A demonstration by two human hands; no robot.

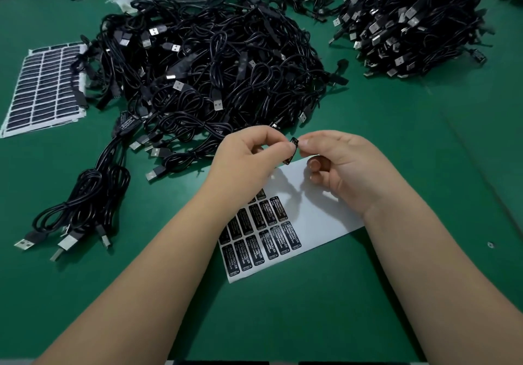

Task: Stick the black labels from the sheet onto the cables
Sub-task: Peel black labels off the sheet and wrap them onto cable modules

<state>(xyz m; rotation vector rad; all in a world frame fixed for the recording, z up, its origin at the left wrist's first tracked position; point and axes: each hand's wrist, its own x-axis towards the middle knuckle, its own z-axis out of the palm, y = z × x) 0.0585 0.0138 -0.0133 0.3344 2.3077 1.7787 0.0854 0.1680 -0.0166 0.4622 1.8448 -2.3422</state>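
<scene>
Nearest, at lower centre, a white label sheet [300, 217] with rows of black labels lies on the green table [396, 279]. Just above it, the left hand [243, 155] and right hand [336, 163] pinch one peeled black label [291, 150] between their fingertips. Farther back, a tangled cable pile [209, 64] fills upper centre, another cable pile [410, 22] upper right, and a full label sheet [42, 90] upper left.

Black labels [261, 233] (white lettering), green table [396, 149]

Matt green table [368, 294]; glossy white paper sheet [319, 209]; shiny metal plugs [68, 242].
</scene>
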